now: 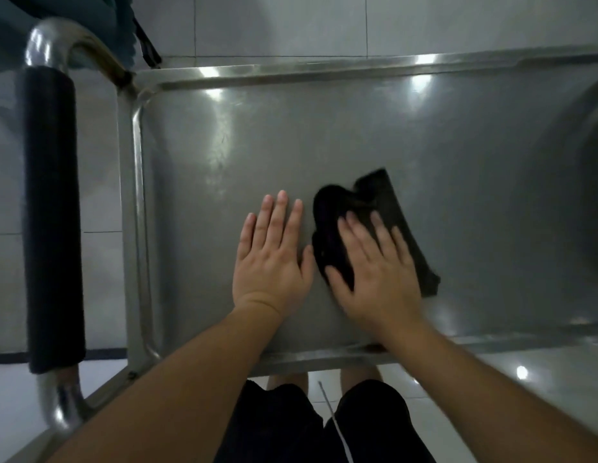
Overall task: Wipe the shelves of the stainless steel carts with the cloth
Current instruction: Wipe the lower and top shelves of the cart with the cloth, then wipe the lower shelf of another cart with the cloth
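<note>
cloth (374, 225) under flat right hand (374, 279) | left hand (270, 259) flat beside, maybe touching

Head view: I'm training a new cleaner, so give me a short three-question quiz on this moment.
1. True or false: the left hand lies flat on the shelf beside the cloth.
2. Which hand presses the cloth? A) left B) right C) both
3. Fill in: the padded black handle is at the cart's ___ end in this view.

Key: 1 true. 2 B, the right hand lies open on the cloth. 3 left.
</note>
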`<move>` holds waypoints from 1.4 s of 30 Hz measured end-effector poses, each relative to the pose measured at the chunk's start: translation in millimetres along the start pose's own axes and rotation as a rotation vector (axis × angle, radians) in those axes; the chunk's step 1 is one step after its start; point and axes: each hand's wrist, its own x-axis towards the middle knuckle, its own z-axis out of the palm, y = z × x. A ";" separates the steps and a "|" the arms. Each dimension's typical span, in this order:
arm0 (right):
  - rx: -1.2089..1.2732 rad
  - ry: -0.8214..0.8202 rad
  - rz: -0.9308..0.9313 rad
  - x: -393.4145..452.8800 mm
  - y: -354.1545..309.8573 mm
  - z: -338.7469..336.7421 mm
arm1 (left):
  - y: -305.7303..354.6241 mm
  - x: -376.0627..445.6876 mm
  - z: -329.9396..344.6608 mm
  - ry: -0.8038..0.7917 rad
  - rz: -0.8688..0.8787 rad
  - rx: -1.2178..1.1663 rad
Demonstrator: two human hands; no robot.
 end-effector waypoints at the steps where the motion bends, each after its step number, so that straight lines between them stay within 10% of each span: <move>1: -0.003 -0.010 0.001 -30.1 -5.9 4.5 | -0.1 0.4 0.8 -0.003 -0.001 -0.001; 16: -0.103 0.061 -0.126 -99.2 -21.9 -0.6 | 6.7 6.5 -48.1 -0.267 -0.059 -0.083; 24: -0.135 -0.358 -0.085 -82.7 -27.2 -65.3 | 22.2 -44.1 -104.5 -0.537 -0.172 -0.150; 42: -0.016 -0.405 0.122 -151.5 41.5 -212.1 | 136.6 -180.6 -175.6 -0.449 -0.133 0.022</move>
